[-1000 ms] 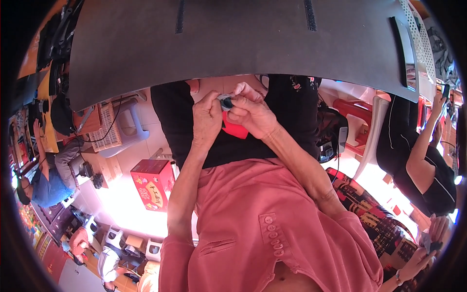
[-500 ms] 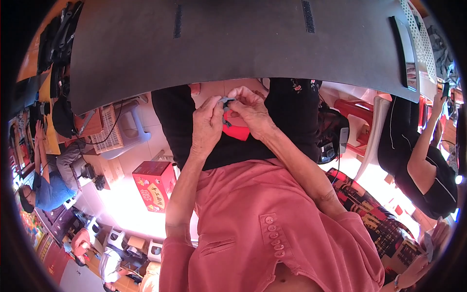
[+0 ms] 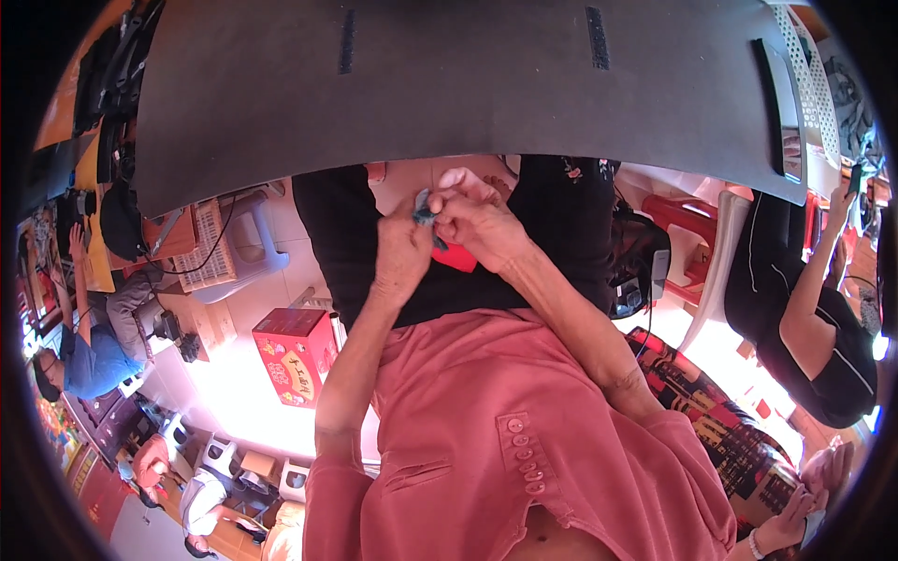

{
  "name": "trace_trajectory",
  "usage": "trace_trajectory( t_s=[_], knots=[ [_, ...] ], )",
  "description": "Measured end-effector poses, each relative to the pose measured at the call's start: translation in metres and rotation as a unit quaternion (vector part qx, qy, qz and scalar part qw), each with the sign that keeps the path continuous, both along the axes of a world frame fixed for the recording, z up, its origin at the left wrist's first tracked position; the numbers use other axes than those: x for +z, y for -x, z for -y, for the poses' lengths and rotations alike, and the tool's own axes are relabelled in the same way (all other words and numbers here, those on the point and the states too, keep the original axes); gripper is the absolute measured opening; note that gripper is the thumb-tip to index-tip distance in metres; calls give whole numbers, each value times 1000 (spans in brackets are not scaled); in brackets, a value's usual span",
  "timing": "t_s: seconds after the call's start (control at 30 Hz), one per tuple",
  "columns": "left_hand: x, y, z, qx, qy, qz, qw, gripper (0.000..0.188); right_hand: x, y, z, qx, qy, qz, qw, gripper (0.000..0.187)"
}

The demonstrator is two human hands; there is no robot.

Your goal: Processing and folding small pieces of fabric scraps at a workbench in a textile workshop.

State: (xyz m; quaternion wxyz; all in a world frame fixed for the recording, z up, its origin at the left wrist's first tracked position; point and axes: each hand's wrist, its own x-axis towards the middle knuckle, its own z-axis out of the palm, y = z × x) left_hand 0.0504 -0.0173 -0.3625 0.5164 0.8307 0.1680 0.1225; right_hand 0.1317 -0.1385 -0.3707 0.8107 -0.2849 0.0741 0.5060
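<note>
Over my lap, both hands are close together and closed. My left hand (image 3: 402,254) pinches a small, soft-looking grey-blue piece (image 3: 424,209), perhaps cloth; its exact kind is unclear. The fingertips of my right hand (image 3: 486,227) press against the same piece from the other side, thumb and fingers bent around its edge. Just below the fingers, a bright red flat piece (image 3: 456,258) lies against my black trousers, its upper part hidden by the hands. Whether it joins the grey-blue piece I cannot tell.
A dark tabletop (image 3: 468,93) spans the view ahead, its near edge just beyond my hands. On the floor to the left stands a red carton (image 3: 295,355). A red stool (image 3: 687,238) is at the right, with a person in black (image 3: 814,318) seated beyond it.
The grey-blue piece has turned from lying sideways to more upright between my fingers. My right fingers have shifted, covering more of the red piece.
</note>
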Motion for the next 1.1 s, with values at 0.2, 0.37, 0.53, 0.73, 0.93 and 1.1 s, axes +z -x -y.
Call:
trace_trajectory(
  t_s=[0.2,0.37,0.53,0.73,0.93,1.1],
  knots=[
    [3,10,3,3,31,-85,996,35,12,6,-3,-14,109,37,993,13],
    [5,1,-9,9,-56,-91,994,31,18,-5,6,36,136,27,990,16],
    [11,-4,-12,35,-93,-67,993,22,25,-1,2,-69,198,259,943,17],
    [18,-6,-12,50,-11,-40,998,16,14,2,1,-100,256,327,904,16],
    [14,-2,-16,64,9,-44,997,17,18,-6,5,-146,396,558,715,25],
    [18,-4,-6,55,26,-33,998,20,17,7,-9,-48,301,413,858,30]
  ],
)
